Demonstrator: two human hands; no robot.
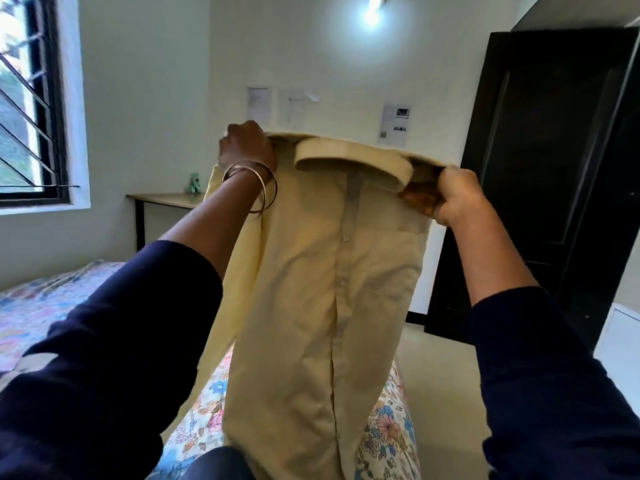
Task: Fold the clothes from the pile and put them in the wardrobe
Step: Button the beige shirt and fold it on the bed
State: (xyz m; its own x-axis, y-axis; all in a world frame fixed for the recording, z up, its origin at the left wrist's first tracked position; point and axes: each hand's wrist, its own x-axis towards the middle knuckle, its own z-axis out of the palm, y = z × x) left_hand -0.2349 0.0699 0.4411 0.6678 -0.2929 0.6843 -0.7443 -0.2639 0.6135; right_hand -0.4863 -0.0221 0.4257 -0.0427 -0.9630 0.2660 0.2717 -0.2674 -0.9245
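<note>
1. Fingers of left hand (246, 147): curled over the top edge of the shirt (322, 271) at one shoulder, gripping cloth; bangles (254, 185) on that wrist.
2. Fingers of right hand (450, 195): curled, pinching the opposite shoulder just beside the collar (349, 164); thumb side hidden behind cloth.
3. Shirt: pale yellow, buttoned, held up at the shoulders, hanging lengthwise above the bed (41, 306); placket facing the camera, one sleeve trailing behind on the left-hand side.
4. Bed: floral cover, directly below the shirt's hem; judged the natural place for laying the garment flat.
5. Wardrobe: possibly the dark door (540, 168) beyond the shirt on the right-hand side; cannot tell for certain.
6. Step in hand, judged: squaring the shirt before folding.
7. Handling notes, as advice:
   - Keep both shoulders level, collar centred between the hands.
   - Shake lightly to free the trailing sleeve.
   - Lower onto the bed placket-down, hem first, smoothing outward.
   - Fold sleeves inward along the shoulder lines, then hem up toward the collar.
8. Risk, judged: uneven grip skews the side seams and creases the front.
</note>
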